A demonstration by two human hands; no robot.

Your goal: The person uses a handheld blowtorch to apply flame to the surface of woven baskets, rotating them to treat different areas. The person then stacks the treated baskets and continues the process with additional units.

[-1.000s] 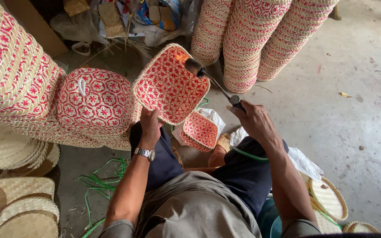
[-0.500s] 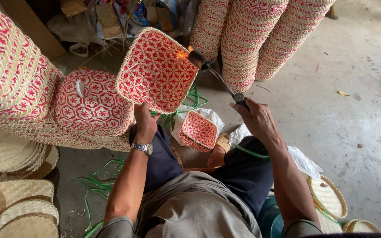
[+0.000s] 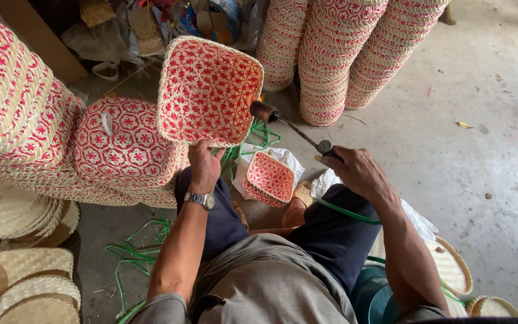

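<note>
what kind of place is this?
Likely a basket-weaving workshop: tall stacks of red-and-natural woven baskets, piles of plain woven lids, bare concrete floor. Left hand holds a basket; right hand a torch.

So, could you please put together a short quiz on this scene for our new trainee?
1. Which hand holds the square red-and-cream basket up by its lower edge?
2. True or false: the torch in the right hand has its head close to the held basket's right rim.
3. What lies on the white cloth between the knees: A) a watch, B) a small red basket, C) a bottle?

Key: 1. The left hand. 2. True. 3. B.
</note>
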